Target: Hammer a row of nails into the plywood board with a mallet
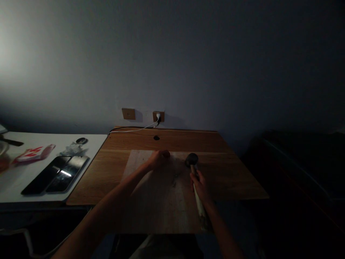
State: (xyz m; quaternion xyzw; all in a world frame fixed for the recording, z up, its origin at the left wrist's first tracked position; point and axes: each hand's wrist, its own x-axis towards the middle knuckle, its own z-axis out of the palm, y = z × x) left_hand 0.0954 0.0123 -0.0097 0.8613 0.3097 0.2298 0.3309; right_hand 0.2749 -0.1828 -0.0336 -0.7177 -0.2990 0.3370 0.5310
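Phones [58, 175] lie left of the board [159, 201]; outlets [128, 113] behind.

Desk [231, 180]: wood, brown, visible grain, low sheen. Board [156, 205]: pale wood by its look, matt, surface marked. Mallet [192, 160]: head dark and matt, rubber-like; handle light, wood-like. Side table [97, 144]: white, smooth top. Two phones [60, 176]: black, glossy, glass-like faces with bright reflections. Packet [33, 154]: plastic-like film, red and white. Bag [73, 149]: clear, crinkled plastic. Wall [172, 64]: matt, smooth.
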